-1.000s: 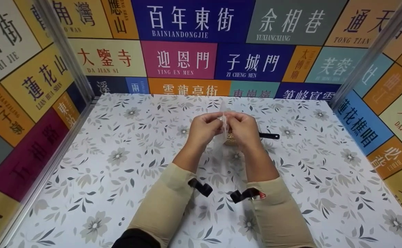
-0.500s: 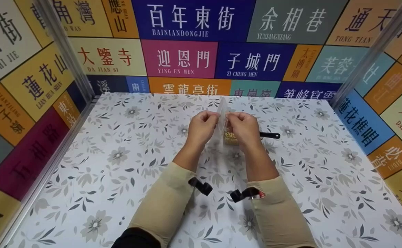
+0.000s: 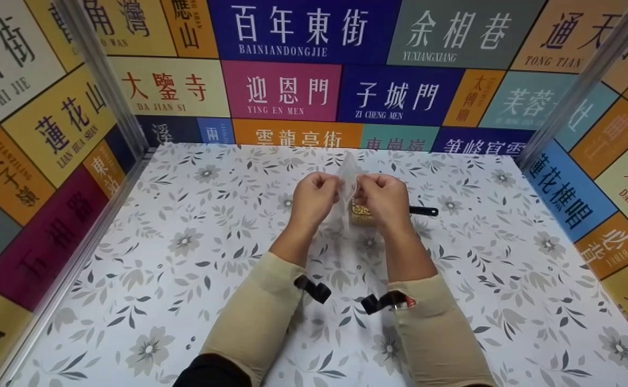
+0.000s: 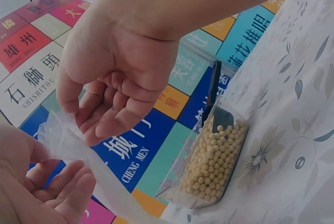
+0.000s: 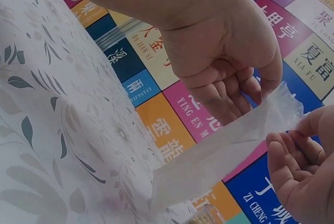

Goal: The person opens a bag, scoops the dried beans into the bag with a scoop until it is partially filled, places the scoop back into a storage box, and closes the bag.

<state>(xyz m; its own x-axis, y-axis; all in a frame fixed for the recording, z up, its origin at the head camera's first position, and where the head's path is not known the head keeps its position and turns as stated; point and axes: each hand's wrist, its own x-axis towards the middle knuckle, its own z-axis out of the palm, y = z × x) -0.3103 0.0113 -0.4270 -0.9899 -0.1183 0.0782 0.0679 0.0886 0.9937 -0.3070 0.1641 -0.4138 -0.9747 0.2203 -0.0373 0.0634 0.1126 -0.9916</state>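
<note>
Between both hands hangs a translucent plastic bag (image 3: 349, 167), its crinkled mouth pulled a little apart. My left hand (image 3: 315, 198) pinches one side of the mouth between thumb and fingers. On the opposite side, the right hand (image 3: 388, 200) pinches the other edge. The body of the bag droops toward the table in the right wrist view and looks flat. Just beyond the right hand stands a clear plastic box (image 4: 182, 199) of round, pale yellow beans (image 4: 209, 166). A black-handled scoop (image 3: 426, 211) leans in it, the blade partly sunk among the beans.
The table wears a white cloth (image 3: 185, 301) with grey flowers and leaves. Colourful sign panels (image 3: 282, 91) wall the back and both sides, with metal posts (image 3: 107, 80) at the corners. Black straps (image 3: 314, 290) stick out from the sleeve cuffs.
The hands were together at the bag's edge and have drawn slightly apart, spreading its mouth. More of the beans shows between them. The box and scoop stay in place.
</note>
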